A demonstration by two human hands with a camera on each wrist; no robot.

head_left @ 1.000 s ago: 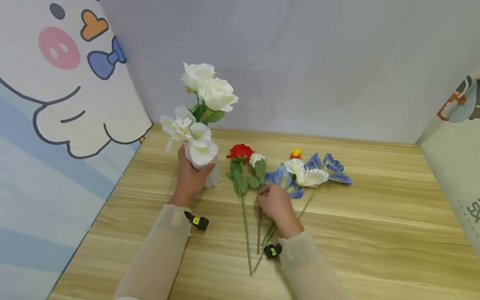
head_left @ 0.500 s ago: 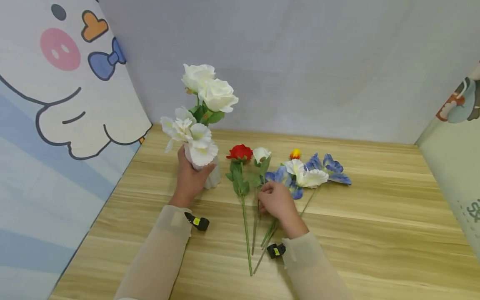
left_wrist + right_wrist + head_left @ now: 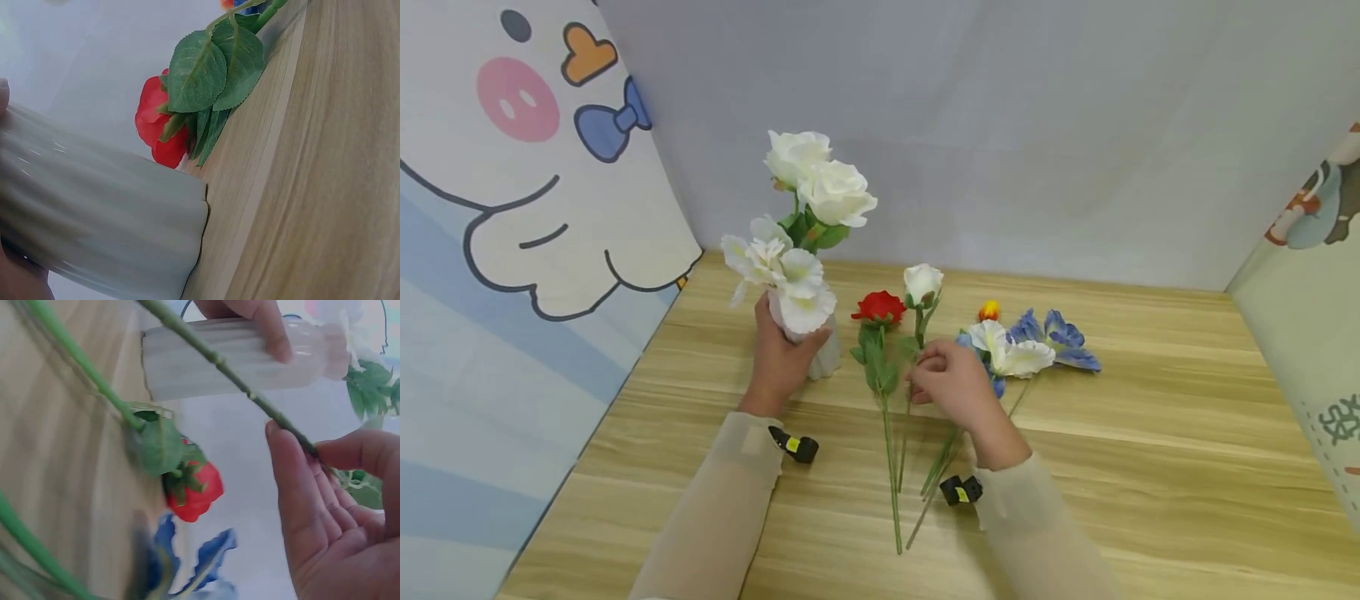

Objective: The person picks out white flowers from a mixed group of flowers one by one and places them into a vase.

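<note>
My left hand [image 3: 781, 357] grips a white ribbed vase [image 3: 106, 206] that stands on the table at the left. Two white roses [image 3: 831, 190] and a white iris [image 3: 790, 275] rise from its mouth. With thumb and fingers, my right hand [image 3: 953, 382] pinches the stem [image 3: 231, 375] of a small white rose [image 3: 922, 283]. In the right wrist view that stem slants across in front of the vase. A red rose [image 3: 880, 308] lies on the table between the two hands, its green stem toward me.
Right of my right hand lie blue irises [image 3: 1063, 337], a white iris [image 3: 1015, 350] and an orange-yellow bloom [image 3: 989, 311], with stems crossing below. A grey backdrop [image 3: 1037, 142] stands behind the wooden table [image 3: 1150, 467]. A cartoon-printed panel [image 3: 550, 208] borders the left side.
My right hand now holds the small white rose higher; its bloom has moved up and away from me, clear of the blue iris. My left hand has stayed on the vase.
</note>
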